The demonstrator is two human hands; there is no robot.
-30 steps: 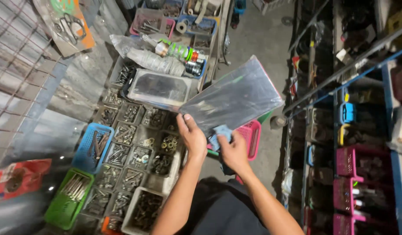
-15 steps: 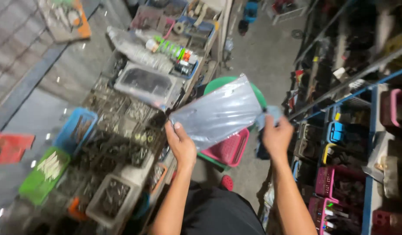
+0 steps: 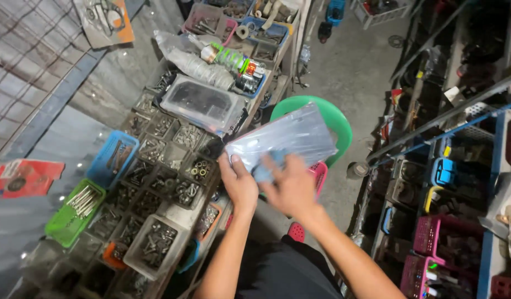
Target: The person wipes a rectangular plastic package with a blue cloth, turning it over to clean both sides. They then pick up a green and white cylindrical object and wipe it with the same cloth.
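Now, left hand [image 3: 239,185] pinching the near corner of a clear plastic sheet [image 3: 286,138], grip closed on its edge. Right hand [image 3: 291,188] blurred, pressing a blue cloth [image 3: 265,173] against the sheet just beside that grip; grip there closed around the cloth. Beyond the sheet, a green stool [image 3: 336,119]. Left of the grip, bins of bolts [image 3: 156,177] on the table [image 3: 214,207].

Clear flat plastic bag [image 3: 286,138] in hands, orange card pkg [image 3: 106,19] top left, red card pkg [image 3: 23,178] left.
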